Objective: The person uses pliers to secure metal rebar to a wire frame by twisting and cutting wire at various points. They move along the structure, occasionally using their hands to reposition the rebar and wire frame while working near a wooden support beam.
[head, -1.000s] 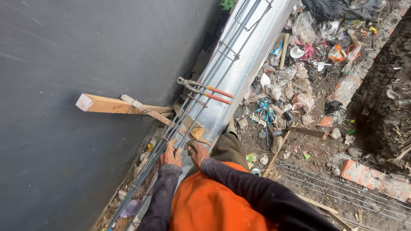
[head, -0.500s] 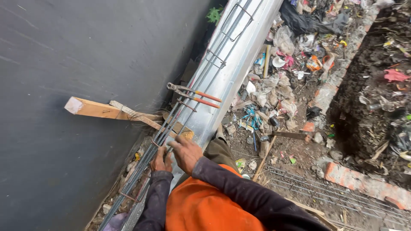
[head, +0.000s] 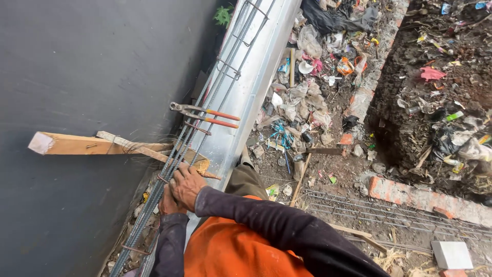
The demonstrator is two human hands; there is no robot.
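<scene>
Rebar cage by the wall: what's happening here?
A person in an orange vest has both hands on the rebar cage that runs along the dark wall. The right hand grips the bars from above; the left hand sits just below it, partly hidden. Orange-handled pincers hang on the cage further up, untouched. A wooden brace crosses behind the bars.

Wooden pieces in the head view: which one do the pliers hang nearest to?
The thick squared timber jutting left from the rebar cage; the orange-handled pliers hang just above it, while the thin laths lie far off on the ground.
</scene>
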